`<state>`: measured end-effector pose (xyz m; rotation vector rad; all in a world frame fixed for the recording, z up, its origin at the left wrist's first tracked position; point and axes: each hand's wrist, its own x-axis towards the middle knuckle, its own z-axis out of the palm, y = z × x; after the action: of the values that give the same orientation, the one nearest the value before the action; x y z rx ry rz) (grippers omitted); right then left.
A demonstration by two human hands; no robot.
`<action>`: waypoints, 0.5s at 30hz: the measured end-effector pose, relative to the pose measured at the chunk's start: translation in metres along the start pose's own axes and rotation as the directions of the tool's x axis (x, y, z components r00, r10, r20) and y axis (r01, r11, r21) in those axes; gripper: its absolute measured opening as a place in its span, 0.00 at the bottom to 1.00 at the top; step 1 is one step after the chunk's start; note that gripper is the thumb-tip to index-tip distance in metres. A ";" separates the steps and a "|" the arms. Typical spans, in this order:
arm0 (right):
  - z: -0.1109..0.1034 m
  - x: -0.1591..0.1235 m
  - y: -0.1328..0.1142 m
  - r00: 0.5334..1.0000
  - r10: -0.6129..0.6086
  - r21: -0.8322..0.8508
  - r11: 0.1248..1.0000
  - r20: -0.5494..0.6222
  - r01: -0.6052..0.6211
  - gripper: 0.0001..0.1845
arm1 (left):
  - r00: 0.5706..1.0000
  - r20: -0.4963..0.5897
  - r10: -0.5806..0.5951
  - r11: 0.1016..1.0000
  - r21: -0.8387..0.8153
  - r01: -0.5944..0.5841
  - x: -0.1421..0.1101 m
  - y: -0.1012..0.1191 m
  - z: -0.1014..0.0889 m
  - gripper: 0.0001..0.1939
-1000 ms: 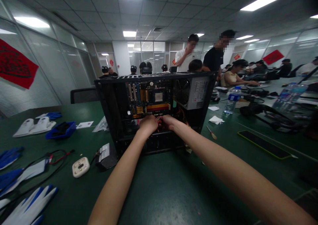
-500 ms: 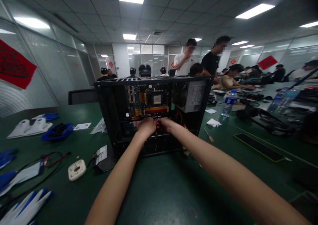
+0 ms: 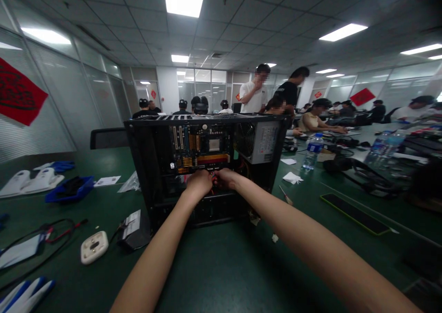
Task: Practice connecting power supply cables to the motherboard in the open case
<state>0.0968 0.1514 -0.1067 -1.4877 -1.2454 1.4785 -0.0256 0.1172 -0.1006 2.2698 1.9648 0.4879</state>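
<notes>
An opened black computer case (image 3: 203, 116) stands on the table in front of me, its inside facing me. Within it are a motherboard (image 3: 182, 159) and, at the upper right, a power supply (image 3: 265, 142) with a fan. Both my hands reach in just below the motherboard, fingertips close together. Closed fingers of my left hand (image 3: 199, 182) and my right hand (image 3: 226, 179) meet around thin coloured wires (image 3: 213, 176). The wire ends are too small and dark to make out.
On the left lie a blue tray (image 3: 69, 191), a white square object (image 3: 94, 247), a dark pouch (image 3: 135, 234) and gloves (image 3: 31, 297). To the right are a brush (image 3: 286, 195), a crumpled tissue (image 3: 293, 178), a water bottle (image 3: 313, 152) and a black strip (image 3: 354, 213). Several people are beyond.
My view has tilted up and turned slightly, so the case and table things sit a little lower and further left. Both hands stay together at the wires below the motherboard.
</notes>
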 end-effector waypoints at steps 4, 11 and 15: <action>-0.007 0.002 0.005 0.991 -0.123 -0.170 0.979 -0.059 0.111 0.22 | 0.997 -0.070 0.031 0.997 0.077 -0.025 -0.004 0.004 -0.003 0.19; -0.027 -0.005 0.008 0.818 -0.575 -0.622 0.640 0.003 0.452 0.29 | 0.988 -0.147 0.047 0.987 0.161 -0.023 -0.010 0.011 -0.007 0.16; -0.025 -0.009 0.007 0.697 -0.698 -0.574 0.507 0.164 0.643 0.28 | 0.991 -0.085 0.106 0.983 0.160 -0.092 -0.008 0.011 -0.006 0.15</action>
<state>0.1235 0.1446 -0.1078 -1.1425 -2.0587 0.4783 -0.0180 0.1072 -0.0930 2.4932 2.0060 0.4726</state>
